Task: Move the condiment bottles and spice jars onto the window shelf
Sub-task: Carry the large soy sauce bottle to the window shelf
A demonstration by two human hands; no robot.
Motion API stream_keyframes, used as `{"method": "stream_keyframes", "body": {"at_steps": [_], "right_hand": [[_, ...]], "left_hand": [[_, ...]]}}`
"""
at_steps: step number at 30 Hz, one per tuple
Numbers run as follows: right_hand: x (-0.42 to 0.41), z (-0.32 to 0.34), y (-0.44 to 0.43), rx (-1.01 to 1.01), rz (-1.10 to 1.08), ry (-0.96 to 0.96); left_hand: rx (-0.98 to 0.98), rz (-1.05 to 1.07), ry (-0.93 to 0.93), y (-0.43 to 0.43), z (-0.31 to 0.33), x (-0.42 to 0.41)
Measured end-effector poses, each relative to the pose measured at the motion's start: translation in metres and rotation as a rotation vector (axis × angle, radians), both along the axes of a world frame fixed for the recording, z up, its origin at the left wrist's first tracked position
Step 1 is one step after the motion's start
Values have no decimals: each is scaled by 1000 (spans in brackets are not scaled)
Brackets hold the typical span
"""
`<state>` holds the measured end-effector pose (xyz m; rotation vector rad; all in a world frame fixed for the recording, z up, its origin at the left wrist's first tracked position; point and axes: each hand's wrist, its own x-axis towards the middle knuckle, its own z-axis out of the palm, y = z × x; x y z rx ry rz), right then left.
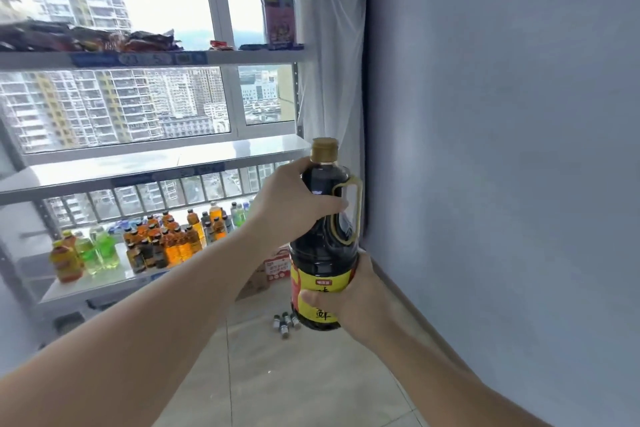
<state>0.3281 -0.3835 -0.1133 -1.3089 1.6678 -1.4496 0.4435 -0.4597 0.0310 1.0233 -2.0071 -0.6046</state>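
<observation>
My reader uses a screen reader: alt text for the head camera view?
Two hands hold a large dark sauce bottle upright before a window shelf: the left hand grips its shoulder, the right hand its labelled base. Drink bottles crowd a lower shelf; small jars sit on the floor.

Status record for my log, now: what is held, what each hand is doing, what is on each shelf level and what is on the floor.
held: large dark sauce bottle with gold cap and yellow-red label, upright, in the air
left hand: grips the bottle's shoulder below the cap
right hand: grips the labelled lower part
white middle shelf board: by the window, behind the bottle
lower shelf: orange and green drink bottles
top shelf: snack packets
floor: small dark-capped jars; cardboard box behind them
</observation>
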Motion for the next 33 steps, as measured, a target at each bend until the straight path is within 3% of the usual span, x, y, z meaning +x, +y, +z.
{"method": "stream_keyframes", "body": {"at_steps": [9,19,33], "right_hand": [[-15,0,-165,27,160,95],[2,6,-327,36,360,61],[79,6,-582,-2,324,121]], "left_hand": [[79,131,30,-129,8,10],[87,250,58,-270,9,31],[21,349,-14,-522,15,95]]}}
